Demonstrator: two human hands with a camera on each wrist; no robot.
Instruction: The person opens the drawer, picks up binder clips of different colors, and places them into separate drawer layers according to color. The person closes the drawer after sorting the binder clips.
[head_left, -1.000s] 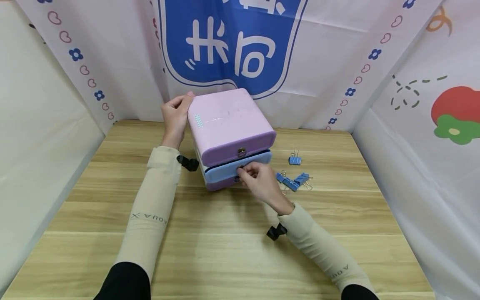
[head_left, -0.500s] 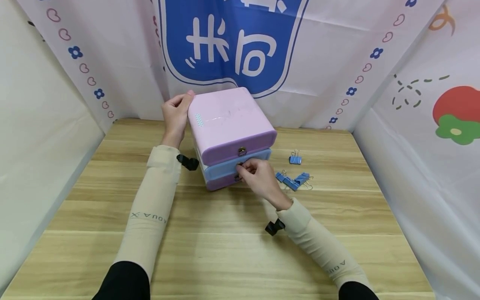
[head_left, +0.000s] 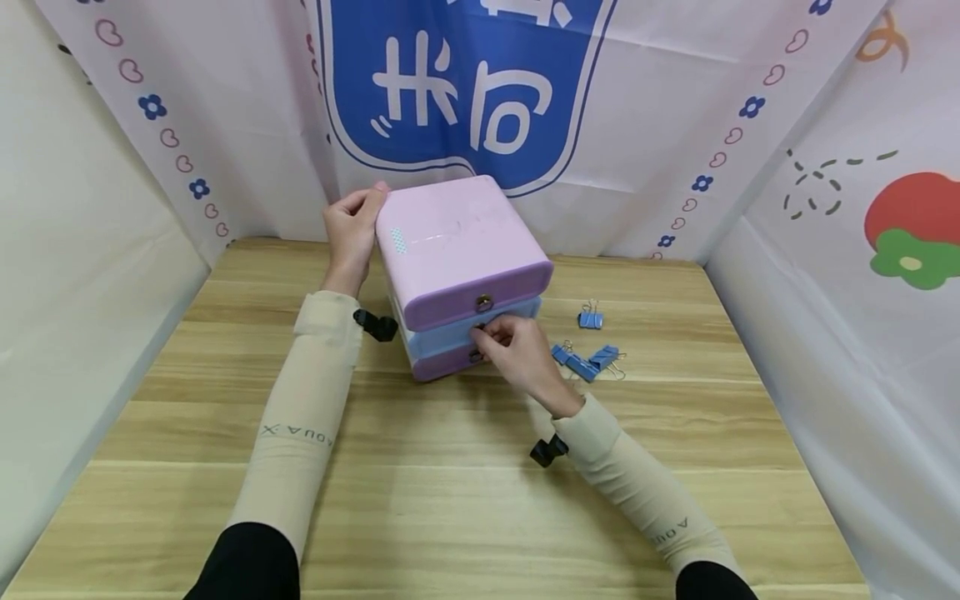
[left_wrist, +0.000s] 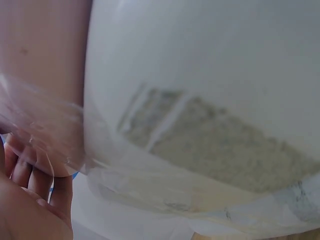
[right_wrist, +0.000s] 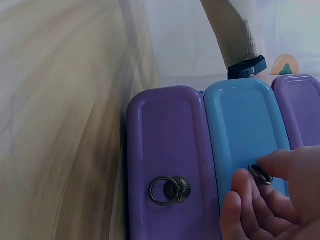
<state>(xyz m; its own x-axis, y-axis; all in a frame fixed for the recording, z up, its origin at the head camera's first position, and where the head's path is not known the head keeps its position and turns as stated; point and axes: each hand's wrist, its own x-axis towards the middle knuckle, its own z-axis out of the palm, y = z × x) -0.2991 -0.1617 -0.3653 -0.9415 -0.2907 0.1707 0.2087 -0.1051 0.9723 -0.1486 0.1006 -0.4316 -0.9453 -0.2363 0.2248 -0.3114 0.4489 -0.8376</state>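
A small drawer cabinet point(head_left: 457, 237) with a pink top and stacked purple and blue drawers stands angled on the wooden table. My left hand point(head_left: 351, 237) grips its rear left corner, thumb at the top edge; in the left wrist view the bent fingers point(left_wrist: 37, 175) lie by the wall. My right hand point(head_left: 521, 358) is at the front of the blue middle drawer point(right_wrist: 245, 125), pinching its metal ring pull point(right_wrist: 260, 175) between thumb and fingers. Below it, the purple bottom drawer point(right_wrist: 167, 125) carries its own ring pull point(right_wrist: 164, 191).
Several blue binder clips lie right of the cabinet: one binder clip point(head_left: 590, 320) apart, others point(head_left: 576, 364) grouped nearer. A printed cloth point(head_left: 637, 125) hangs close behind the cabinet. The table point(head_left: 450, 500) extends in front, between both forearms.
The blue middle drawer has slid inward; the dark gap along its top edge has disappeared. My right hand has moved slightly forward with it, while my left hand stays at the corner.
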